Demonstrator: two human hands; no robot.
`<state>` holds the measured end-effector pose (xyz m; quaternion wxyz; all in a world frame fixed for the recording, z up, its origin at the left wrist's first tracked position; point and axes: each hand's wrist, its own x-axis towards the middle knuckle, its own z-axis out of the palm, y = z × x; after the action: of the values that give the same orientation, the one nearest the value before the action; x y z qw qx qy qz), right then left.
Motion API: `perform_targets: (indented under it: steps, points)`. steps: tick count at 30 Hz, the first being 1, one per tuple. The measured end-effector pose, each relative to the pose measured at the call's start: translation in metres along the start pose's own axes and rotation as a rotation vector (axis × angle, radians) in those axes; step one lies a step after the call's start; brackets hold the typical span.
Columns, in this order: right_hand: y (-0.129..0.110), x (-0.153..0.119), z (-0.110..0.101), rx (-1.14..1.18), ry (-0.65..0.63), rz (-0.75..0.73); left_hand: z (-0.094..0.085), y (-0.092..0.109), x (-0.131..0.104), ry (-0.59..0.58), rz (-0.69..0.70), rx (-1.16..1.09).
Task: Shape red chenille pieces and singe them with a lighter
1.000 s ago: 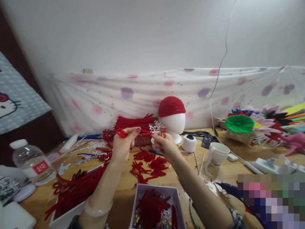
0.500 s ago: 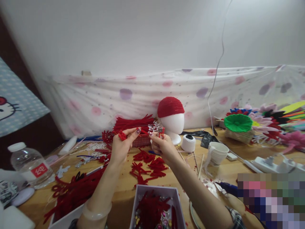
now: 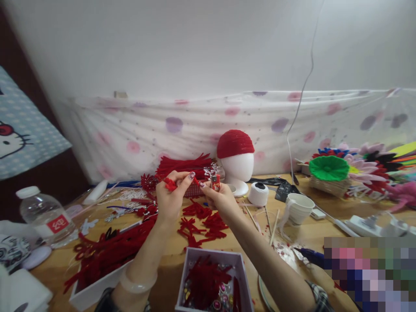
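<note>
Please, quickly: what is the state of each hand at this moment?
Left hand: grip closed, holding a red fuzzy piece.
Right hand: grip closed, holding a red lighter with a metal top.

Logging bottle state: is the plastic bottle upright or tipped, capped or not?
Upright and capped: the bottle stands, white cap on top.

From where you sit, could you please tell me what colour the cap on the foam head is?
Red, best seen in the head view.
</note>
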<state>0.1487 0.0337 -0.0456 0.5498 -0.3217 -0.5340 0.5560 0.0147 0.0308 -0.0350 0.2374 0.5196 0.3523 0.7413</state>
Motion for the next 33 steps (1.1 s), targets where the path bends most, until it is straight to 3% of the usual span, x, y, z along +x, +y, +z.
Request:
perform_targets:
  steps: [4,9,13,18,25,33]
  points:
    - [-0.002,0.002,-0.004,0.056,-0.014,0.052,0.000,-0.001,0.002,0.010,-0.093,-0.020]
    - [-0.010,0.009,-0.015,0.224,-0.064,0.184,-0.002,0.005,0.008,0.048,-0.258,-0.219]
    - [-0.009,0.012,-0.017,0.259,-0.099,0.347,-0.002,0.014,0.010,0.086,-0.281,-0.310]
    - [0.003,0.010,-0.005,0.188,-0.084,0.487,-0.001,0.020,0.008,0.079,-0.285,-0.352]
    - [0.008,0.005,0.004,0.117,-0.212,0.490,0.000,0.015,0.003,0.021,-0.255,-0.277]
    - [0.002,0.004,0.003,0.135,-0.236,0.479,-0.001,0.014,0.003,0.020,-0.245,-0.248]
